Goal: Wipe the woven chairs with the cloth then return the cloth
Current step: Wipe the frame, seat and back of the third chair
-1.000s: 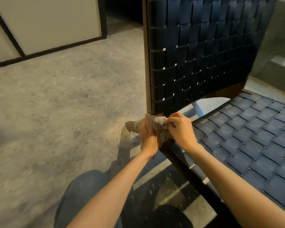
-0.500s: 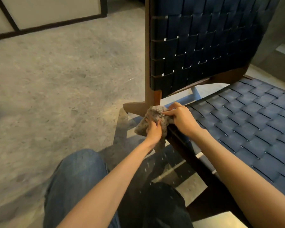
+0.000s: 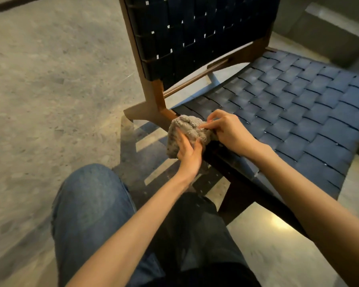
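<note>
A denim-clad knee (image 3: 91,206) occupied the near foreground. Beyond it, the left hand (image 3: 188,152) gripped the bunched grey cloth (image 3: 184,131) from below while the right hand (image 3: 229,131) pinched its top, at the near-left corner of the woven chair (image 3: 298,104) seat. The backrest (image 3: 195,34) stood farther off.

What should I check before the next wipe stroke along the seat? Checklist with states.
1. Cloth held by both hands: ok, left hand grips it, right hand pinches its top.
2. Cloth bunched, not spread flat: not ok.
3. Cloth at the side rail by the back corner: ok.
4. Woven seat free of objects: ok.
5. Rail underside wiped: cannot tell.
</note>
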